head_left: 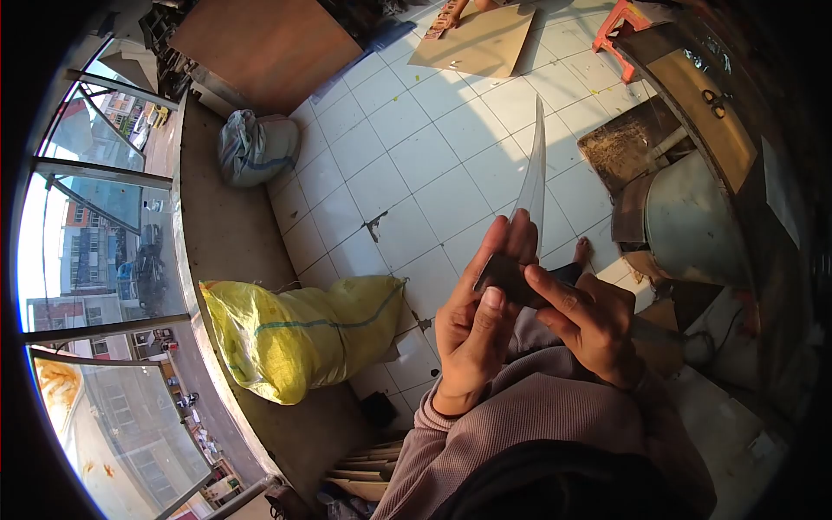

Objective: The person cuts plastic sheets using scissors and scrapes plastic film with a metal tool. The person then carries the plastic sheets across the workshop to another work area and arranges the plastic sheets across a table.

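My left hand (472, 334) is wrapped round a small dark flat piece (505, 279), its thumb pressed on the near edge and its fingers behind. On the right side of the same piece, the fingers of my right hand (598, 325) pinch its edge. A thin, clear, curved strip (540, 165) that looks like plastic rises past my left fingertips and tapers to a point over the tiled floor. Its lower end is hidden behind my left fingers. Both hands are close together in front of my lap. What the dark piece is, I cannot tell.
A yellow woven sack (329, 334) leans along the low ledge (227, 208) at left, with a whitish sack (256, 147) beyond it. To the right stands a cluttered wooden bench (737, 130) with scissors (713, 104). Another person's hand (446, 17) rests by a cardboard sheet (477, 43).
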{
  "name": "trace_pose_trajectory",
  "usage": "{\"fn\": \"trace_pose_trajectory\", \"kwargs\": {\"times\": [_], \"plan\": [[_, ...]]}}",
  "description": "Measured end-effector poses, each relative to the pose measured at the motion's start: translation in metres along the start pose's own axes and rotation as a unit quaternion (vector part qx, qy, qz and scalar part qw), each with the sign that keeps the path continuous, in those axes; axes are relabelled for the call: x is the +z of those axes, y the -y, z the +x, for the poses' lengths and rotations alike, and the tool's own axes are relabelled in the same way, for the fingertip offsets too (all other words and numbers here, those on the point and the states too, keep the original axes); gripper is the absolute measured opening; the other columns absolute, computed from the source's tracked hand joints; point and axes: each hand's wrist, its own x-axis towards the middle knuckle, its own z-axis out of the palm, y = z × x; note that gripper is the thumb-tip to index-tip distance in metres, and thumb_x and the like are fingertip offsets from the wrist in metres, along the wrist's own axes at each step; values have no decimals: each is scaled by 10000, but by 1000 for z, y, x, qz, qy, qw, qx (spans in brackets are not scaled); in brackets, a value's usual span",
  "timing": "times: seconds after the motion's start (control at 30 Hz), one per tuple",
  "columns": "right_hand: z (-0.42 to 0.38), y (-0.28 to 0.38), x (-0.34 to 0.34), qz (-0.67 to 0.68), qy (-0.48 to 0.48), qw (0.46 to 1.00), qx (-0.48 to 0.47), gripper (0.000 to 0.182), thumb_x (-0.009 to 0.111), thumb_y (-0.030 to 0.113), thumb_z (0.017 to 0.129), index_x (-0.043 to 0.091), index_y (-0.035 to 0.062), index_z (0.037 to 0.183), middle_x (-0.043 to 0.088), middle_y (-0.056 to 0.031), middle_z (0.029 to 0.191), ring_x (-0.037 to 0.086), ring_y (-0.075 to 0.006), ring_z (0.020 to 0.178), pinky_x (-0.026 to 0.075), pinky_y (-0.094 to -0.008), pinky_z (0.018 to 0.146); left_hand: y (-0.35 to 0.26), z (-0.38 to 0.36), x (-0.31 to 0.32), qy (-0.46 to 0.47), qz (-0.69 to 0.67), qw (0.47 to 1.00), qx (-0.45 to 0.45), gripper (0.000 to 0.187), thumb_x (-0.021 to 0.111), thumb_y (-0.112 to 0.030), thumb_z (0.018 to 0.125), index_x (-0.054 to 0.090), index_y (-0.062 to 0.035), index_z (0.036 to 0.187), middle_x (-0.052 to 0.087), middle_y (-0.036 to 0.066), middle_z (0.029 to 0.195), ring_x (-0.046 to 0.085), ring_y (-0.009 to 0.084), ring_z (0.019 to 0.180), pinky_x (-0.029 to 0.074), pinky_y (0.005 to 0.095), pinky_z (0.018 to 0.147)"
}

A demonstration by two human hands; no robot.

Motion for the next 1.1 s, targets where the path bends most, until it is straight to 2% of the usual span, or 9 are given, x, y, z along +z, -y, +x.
{"fn": "trace_pose_trajectory", "kwargs": {"times": [0.37, 0.47, 0.57, 0.83, 0.93, 1.03, 1.1], "plan": [[-5, 1, -6, -11, -2, 1000, -19, 526, 686, 239, 676, 537, 256, 1180, 310, 17, 516, 346, -99, 409, 383, -241, 405, -2, -5, 6, -4, 5, 1000, 0, 517, 397, -107, 895, 164, 116, 1299, 220, 310, 1332, 255, 377, 1252, 287, 409, 1010], [-4, 3, -7, -2, -5, 1000, -27, 527, 691, 224, 663, 548, 236, 1170, 317, 21, 517, 354, -93, 415, 387, -235, 408, -3, -6, 10, -7, 12, 1000, 10, 518, 394, -102, 891, 163, 119, 1298, 221, 315, 1328, 246, 386, 1253, 288, 413, 1010], [-3, 6, -12, 12, 13, 999, -34, 444, 667, 212, 701, 577, 142, 1131, 395, 7, 553, 397, -128, 452, 400, -279, 453, -6, -7, 13, -9, 27, 999, 18, 528, 398, -109, 884, 163, 119, 1299, 222, 316, 1328, 241, 390, 1253, 291, 413, 1007], [-3, 10, -11, 16, 2, 999, -43, 495, 681, 213, 668, 567, 163, 1147, 331, 11, 546, 370, -116, 441, 384, -267, 430, -6, -9, 12, -13, 45, 998, 50, 535, 395, -120, 876, 169, 118, 1298, 214, 318, 1330, 252, 390, 1249, 312, 408, 996], [-2, 11, -12, 21, -1, 999, -44, 511, 687, 204, 656, 565, 168, 1151, 321, 13, 543, 356, -112, 439, 378, -263, 424, -9, -10, 9, 30, 30, 998, 46, 512, 374, -100, 898, 152, 100, 1312, 207, 284, 1352, 230, 361, 1268, 228, 418, 1029], [-2, 12, -14, 18, -4, 999, -44, 521, 690, 199, 646, 565, 170, 1151, 312, 15, 538, 347, -109, 438, 375, -258, 422, -9, -11, 11, 21, 28, 998, 46, 510, 378, -106, 898, 161, 100, 1311, 216, 283, 1349, 239, 361, 1265, 248, 414, 1021], [-2, 13, -15, 16, -5, 999, -42, 527, 692, 199, 640, 565, 171, 1151, 308, 16, 535, 345, -107, 438, 374, -257, 421, -8, -11, 16, -7, 38, 998, 46, 528, 395, -105, 877, 169, 112, 1302, 228, 305, 1331, 263, 375, 1250, 302, 408, 999]]}}
